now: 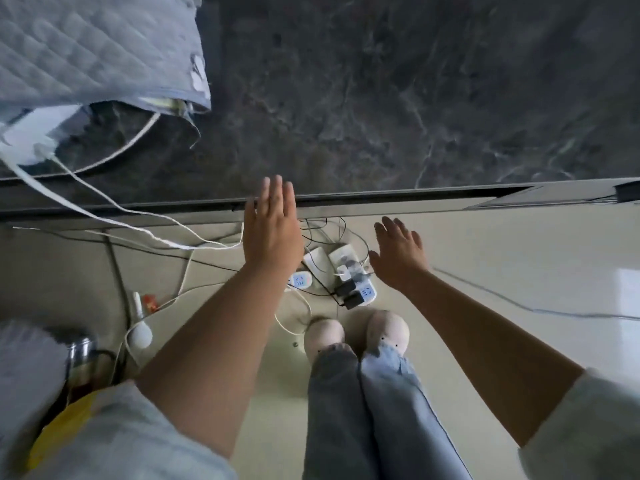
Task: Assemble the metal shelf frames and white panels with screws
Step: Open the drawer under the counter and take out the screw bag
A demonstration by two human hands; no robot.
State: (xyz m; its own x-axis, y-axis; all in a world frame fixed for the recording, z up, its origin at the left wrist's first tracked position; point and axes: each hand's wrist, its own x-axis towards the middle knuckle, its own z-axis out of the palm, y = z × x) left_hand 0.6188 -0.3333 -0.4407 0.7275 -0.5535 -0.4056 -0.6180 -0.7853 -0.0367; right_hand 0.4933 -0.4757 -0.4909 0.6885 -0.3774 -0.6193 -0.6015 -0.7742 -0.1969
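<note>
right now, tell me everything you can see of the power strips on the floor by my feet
The power strips are white plastic, at least three bunched at angles on the pale floor, just ahead of the light shoes. Two black adapters and some white plugs sit in them; thin black and white cables trail away. Blue markings show on two ends, and the left forearm hides part of one. The left hand and right hand are open above, touching none.

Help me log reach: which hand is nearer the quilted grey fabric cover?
Left. The left hand is below-right of the quilted grey fabric cover; the right hand, farther right.
</note>
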